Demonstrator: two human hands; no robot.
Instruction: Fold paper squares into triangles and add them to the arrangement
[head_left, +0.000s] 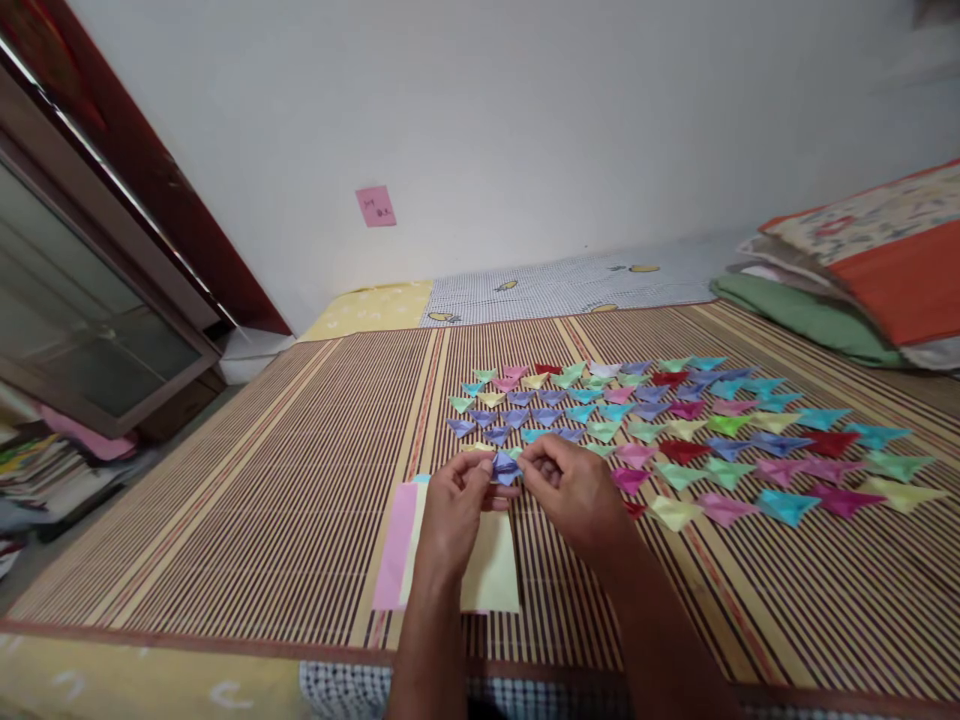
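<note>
Pinching edges of purple paper (506, 468), left hand (454, 498) and right hand (576, 490) have wide mat (247, 490) leftward

Beyond and above my left grip (454, 497), a little to its left, the pink note (375, 206) on the wall (525, 130) bears two small clusters of dark handwriting, the second lower and further right than the first, but they are too blurred for me to read.

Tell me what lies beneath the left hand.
Beneath the left hand is a pale yellow sheet, with pink paper showing at its left and blue paper at its far edge. The part the hand covers cannot be seen.
</note>
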